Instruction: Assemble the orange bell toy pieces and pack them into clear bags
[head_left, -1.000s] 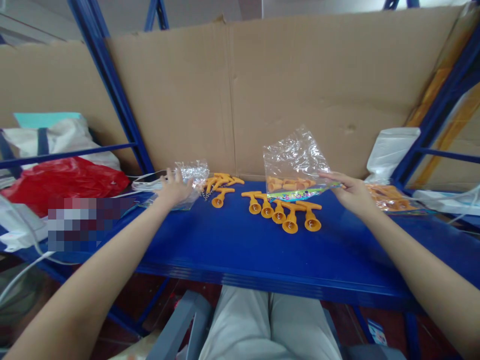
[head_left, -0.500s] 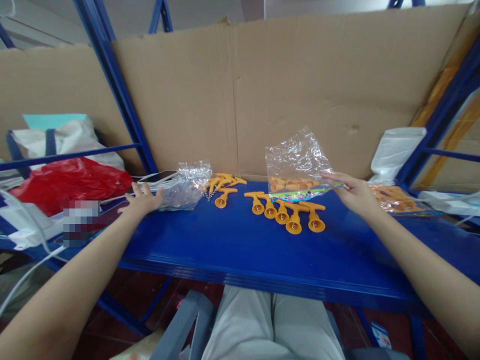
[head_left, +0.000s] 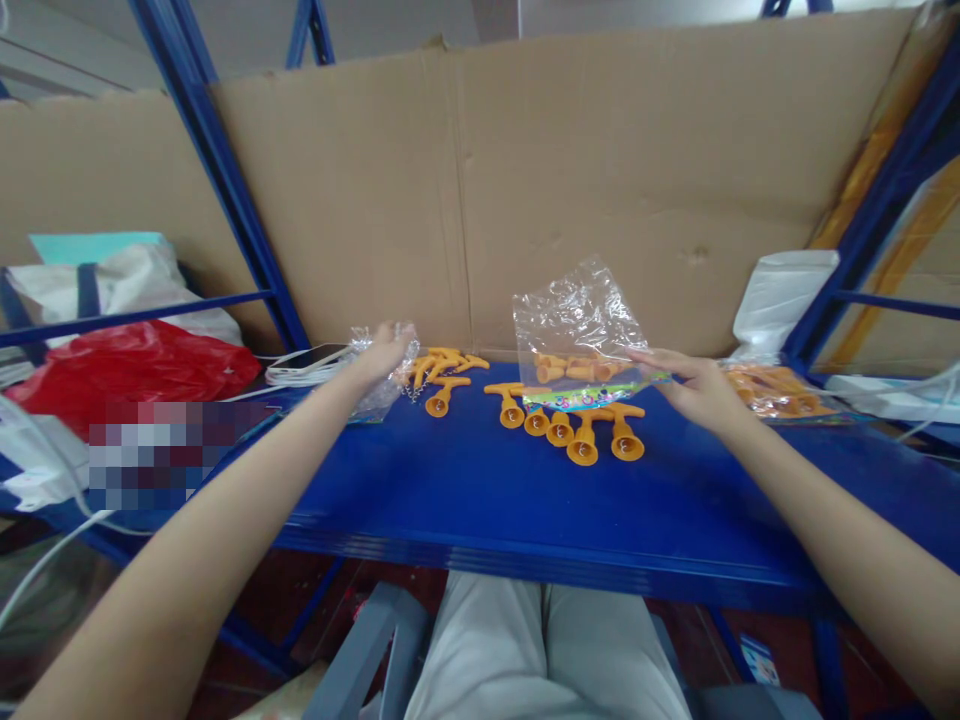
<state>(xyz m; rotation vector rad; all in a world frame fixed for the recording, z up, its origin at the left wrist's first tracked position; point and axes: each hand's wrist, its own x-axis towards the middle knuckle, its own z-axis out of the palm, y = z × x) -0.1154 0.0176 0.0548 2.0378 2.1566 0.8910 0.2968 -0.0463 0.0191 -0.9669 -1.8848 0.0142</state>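
Note:
My right hand (head_left: 694, 385) is closed on the edge of a clear plastic bag (head_left: 577, 310) with a colourful printed strip. Orange bell-shaped parts (head_left: 553, 368) show inside that bag. Below it, several orange corkscrews (head_left: 585, 445) with T-handles and bell-shaped bases lie in a row. My left hand (head_left: 382, 355) reaches over another clear plastic bag (head_left: 367, 400) at the left and touches it; its fingers are blurred and partly hidden. Just right of this hand lie orange T-handles with metal spirals (head_left: 442, 360), and one assembled corkscrew (head_left: 439, 400) sits in front of them.
A cardboard wall (head_left: 562, 180) stands behind the blue table (head_left: 465, 490). At the right lies a bag of orange parts (head_left: 772, 390), near a white plastic pouch (head_left: 780, 300). White cables (head_left: 307, 368) and a red plastic bag (head_left: 142, 370) occupy the left side.
My left hand has moved right, from beside the left clear bag to over it. My right hand still holds its bag, which is slightly lower over the row of corkscrews.

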